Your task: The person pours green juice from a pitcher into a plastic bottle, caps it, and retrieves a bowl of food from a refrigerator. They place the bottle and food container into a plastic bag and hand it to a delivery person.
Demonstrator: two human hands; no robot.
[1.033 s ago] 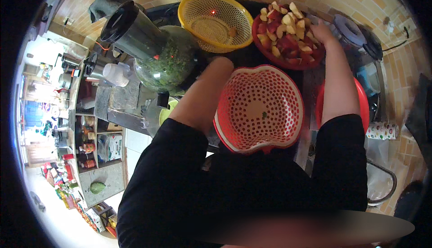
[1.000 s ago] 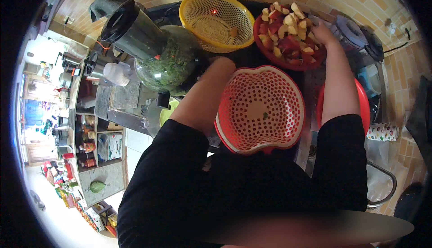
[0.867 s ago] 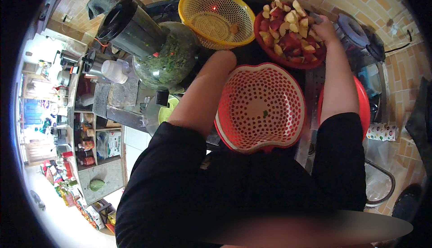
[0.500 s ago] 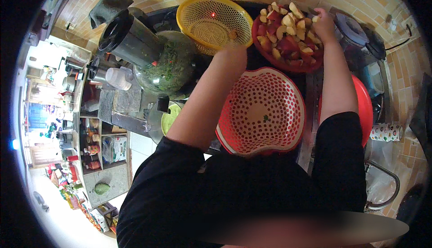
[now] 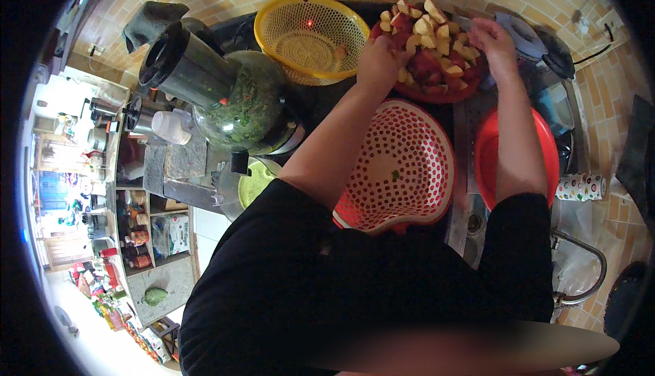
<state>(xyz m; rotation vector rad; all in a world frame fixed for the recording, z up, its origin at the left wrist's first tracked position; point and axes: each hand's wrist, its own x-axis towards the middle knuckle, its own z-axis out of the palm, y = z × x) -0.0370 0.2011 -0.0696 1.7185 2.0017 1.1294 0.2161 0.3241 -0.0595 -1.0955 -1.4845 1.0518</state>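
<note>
A red bowl (image 5: 442, 97) heaped with cut fruit (image 5: 424, 38), which looks like red-skinned apple with pale flesh, stands at the back, right of centre. My left hand (image 5: 382, 62) is at the bowl's left side, fingers closed against the fruit pieces; what they hold is hidden. At the bowl's right edge is my right hand (image 5: 494, 43), its fingers bent together, and I cannot make out what is in them. In front of the bowl sits a white-and-red colander (image 5: 389, 164) with a small green scrap in it. A yellow colander (image 5: 262, 35) stands left of the bowl.
To the left is a food processor (image 5: 245, 110) full of chopped greens, with a light green bowl (image 5: 256, 182) nearer me. A red basin (image 5: 484, 151) lies under my right forearm, close to a faucet (image 5: 597, 267). Lidded containers (image 5: 525, 38) stand against the brick wall.
My left hand has moved right, from the yellow colander's front edge to the fruit bowl. My right hand stays at the bowl's right edge with its fingers shifted. The view has moved slightly.
</note>
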